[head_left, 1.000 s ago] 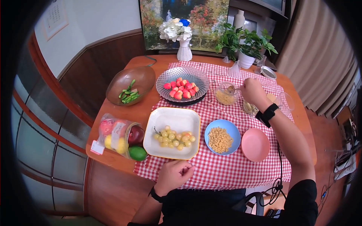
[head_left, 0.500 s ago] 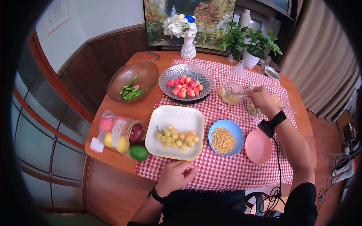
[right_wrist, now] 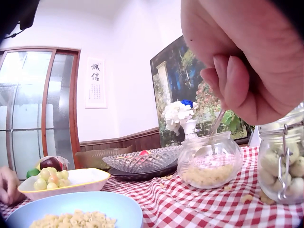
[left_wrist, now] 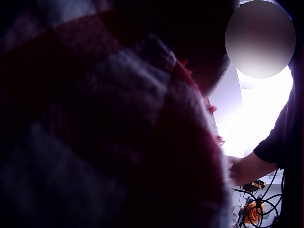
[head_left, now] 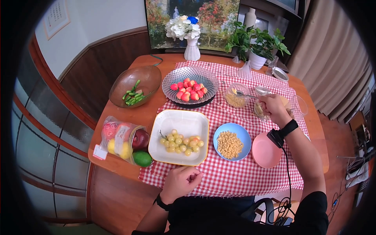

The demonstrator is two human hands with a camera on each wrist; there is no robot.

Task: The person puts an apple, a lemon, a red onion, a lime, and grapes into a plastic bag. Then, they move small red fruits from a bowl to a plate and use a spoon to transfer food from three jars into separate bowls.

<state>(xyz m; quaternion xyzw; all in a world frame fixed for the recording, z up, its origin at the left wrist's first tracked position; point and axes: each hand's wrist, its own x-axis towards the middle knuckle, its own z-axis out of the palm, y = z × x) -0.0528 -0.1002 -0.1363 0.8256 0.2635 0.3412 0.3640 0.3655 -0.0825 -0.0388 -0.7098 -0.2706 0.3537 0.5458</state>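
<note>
Over the right part of the table, my right hand [head_left: 275, 109] pinches the handle of a metal spoon [head_left: 246, 95]. The spoon's head is inside a round glass jar [head_left: 236, 102] with pale macaroni at its bottom; the right wrist view shows the spoon [right_wrist: 217, 122] slanting down into the jar [right_wrist: 210, 166]. Nearer the front lies a blue plate [head_left: 246, 138] with a heap of macaroni [head_left: 229, 145], beside a bare pink bowl [head_left: 266, 150]. My left hand [head_left: 181, 182] rests at the front edge, loosely curled and holding nothing, below the white tray [head_left: 178, 118].
A clip-top jar [right_wrist: 284, 166] stands beside the macaroni jar. Grapes [head_left: 182, 143] lie in the tray. Behind it are a glass bowl [head_left: 209, 78] of red fruit and a brown bowl [head_left: 117, 84] of green peppers; bagged fruit [head_left: 122, 140] lies left. A cable hangs from my right wrist.
My right hand has moved rightward and toward me from over the jar's right side, and the spoon now lies flatter with its head still in the jar. My left hand stays put.
</note>
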